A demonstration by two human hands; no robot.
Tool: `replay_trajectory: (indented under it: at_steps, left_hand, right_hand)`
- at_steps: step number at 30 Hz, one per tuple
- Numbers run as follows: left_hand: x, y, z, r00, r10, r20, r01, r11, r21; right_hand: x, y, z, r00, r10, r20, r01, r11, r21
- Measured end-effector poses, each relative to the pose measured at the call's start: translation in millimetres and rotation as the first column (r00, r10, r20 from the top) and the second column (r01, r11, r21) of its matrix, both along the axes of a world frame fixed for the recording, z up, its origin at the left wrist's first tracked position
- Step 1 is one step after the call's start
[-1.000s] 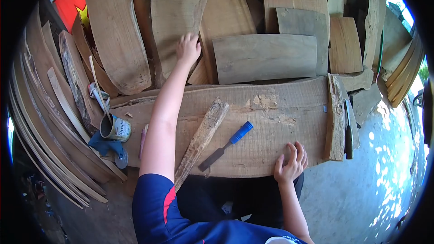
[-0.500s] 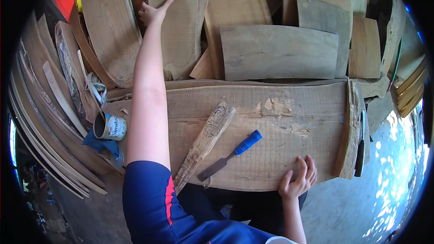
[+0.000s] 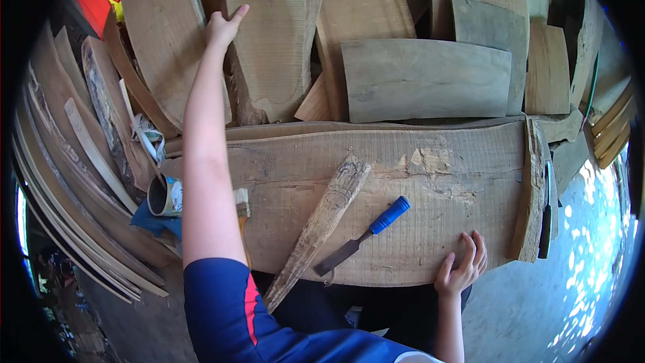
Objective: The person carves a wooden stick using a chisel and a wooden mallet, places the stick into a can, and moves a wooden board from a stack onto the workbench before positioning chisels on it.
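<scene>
My left hand (image 3: 224, 29) reaches up to the upright slabs at the back. Its thumb lies over the left edge of a tall wooden slab (image 3: 275, 47), while the fingers go into the gap beside it and are mostly hidden. Fingers spread, my right hand (image 3: 462, 265) rests on the front edge of the wide wooden board (image 3: 403, 249) before me. On this board lie a chisel (image 3: 363, 235) with a blue handle and a rough wedge-shaped piece of wood (image 3: 319, 225). A paintbrush (image 3: 243, 208) shows just right of my left forearm.
A tin can (image 3: 163, 196) stands at the board's left end, partly behind my arm. Long curved strips (image 3: 74, 208) lean on the left. More slabs, including a grey plank (image 3: 426, 81), stand along the back. A dark-handled blade (image 3: 545, 228) hangs by the board's right end.
The view has shifted a little. My left fingers have gone from visibly curled to mostly hidden in the gap. The paintbrush has come into sight beside my forearm. My right hand stays on the board.
</scene>
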State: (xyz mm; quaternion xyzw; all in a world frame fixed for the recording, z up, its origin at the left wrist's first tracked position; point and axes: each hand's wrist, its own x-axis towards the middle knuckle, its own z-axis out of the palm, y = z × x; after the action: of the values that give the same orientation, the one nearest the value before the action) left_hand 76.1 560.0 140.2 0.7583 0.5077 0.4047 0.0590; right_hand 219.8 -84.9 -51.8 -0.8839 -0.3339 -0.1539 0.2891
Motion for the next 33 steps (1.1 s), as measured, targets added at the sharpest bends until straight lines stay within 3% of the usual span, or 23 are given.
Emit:
replay_trajectory:
  at_steps: [3, 5, 7, 11, 13, 17, 20, 21, 23, 25, 26, 29, 30, 31, 33]
  left_hand:
    - [-7.2, 3.9, -4.3, 0.994, -0.096, 0.05, 0.095, 0.995, 0.014]
    - [-3.7, 9.8, -8.4, 0.998, -0.047, 0.052, 0.044, 0.997, 0.067]
    - [0.1, 8.4, -6.9, 0.999, 0.022, 0.033, -0.022, 1.0, -0.004]
    - [-2.5, 11.9, -11.5, 0.997, 0.009, 0.074, -0.012, 0.999, 0.033]
    - [-4.6, 8.5, -8.7, 0.992, -0.092, 0.085, 0.092, 0.996, 0.001]
    - [8.2, 13.9, -14.3, 0.998, 0.065, 0.018, -0.067, 0.994, 0.092]
    - [12.4, 7.9, -4.7, 0.991, 0.104, -0.085, -0.102, 0.994, 0.032]
    - [22.3, 1.9, -10.8, 0.943, 0.311, -0.116, -0.29, 0.941, 0.173]
    - [40.1, -44.3, -7.3, 0.974, 0.22, -0.06, -0.139, 0.781, 0.609]
    - [74.1, -83.1, -10.8, 0.981, -0.02, -0.191, 0.152, 0.687, 0.71]
    - [95.7, -93.8, -20.7, 0.936, -0.275, -0.218, 0.35, 0.759, 0.549]
    - [161.0, -131.3, -68.3, 0.634, -0.674, -0.38, 0.762, 0.629, 0.156]
    - [176.4, -147.6, -81.0, 0.586, -0.621, -0.521, 0.758, 0.647, 0.081]
    - [193.1, -158.7, -95.3, 0.578, -0.615, -0.536, 0.725, 0.689, -0.007]
    - [215.2, -189.8, -95.2, 0.687, -0.419, -0.593, 0.526, 0.851, 0.007]
  right_hand:
    - [0.8, 0.8, 1.5, 1.0, -0.004, -0.001, 0.004, 1.0, -0.003]
    - [-0.3, 1.1, 1.5, 1.0, -0.001, -0.004, 0.001, 1.0, -0.006]
    - [-0.1, 1.0, 1.1, 1.0, -0.007, -0.009, 0.007, 1.0, -0.014]
    - [-1.3, 1.8, 3.1, 1.0, -0.018, 0.012, 0.018, 1.0, -0.019]
    - [-1.0, 2.3, 3.9, 1.0, -0.011, 0.009, 0.011, 1.0, -0.01]
    - [-1.6, 3.3, 5.6, 1.0, -0.016, -0.026, 0.015, 1.0, -0.003]
    - [-1.1, 2.8, 5.5, 0.999, -0.015, -0.044, 0.015, 1.0, -0.003]
    - [0.0, 2.1, 5.3, 0.999, -0.024, -0.038, 0.024, 1.0, 0.0]
    - [-0.4, 2.2, 4.5, 1.0, -0.008, -0.026, 0.008, 1.0, -0.006]
    - [-0.7, 1.8, 6.5, 1.0, -0.008, -0.028, 0.008, 1.0, -0.009]
    - [-0.5, 1.9, 6.3, 1.0, -0.004, -0.023, 0.004, 1.0, -0.006]
    - [-0.6, 0.7, 3.5, 1.0, -0.004, -0.019, 0.004, 1.0, -0.003]
    - [-0.4, 0.2, 3.4, 1.0, 0.0, -0.021, 0.001, 1.0, 0.005]
    - [-0.3, -0.1, 3.4, 1.0, 0.002, -0.023, -0.001, 1.0, 0.014]
    - [0.1, -1.0, 3.9, 0.999, 0.001, -0.035, 0.0, 1.0, 0.024]
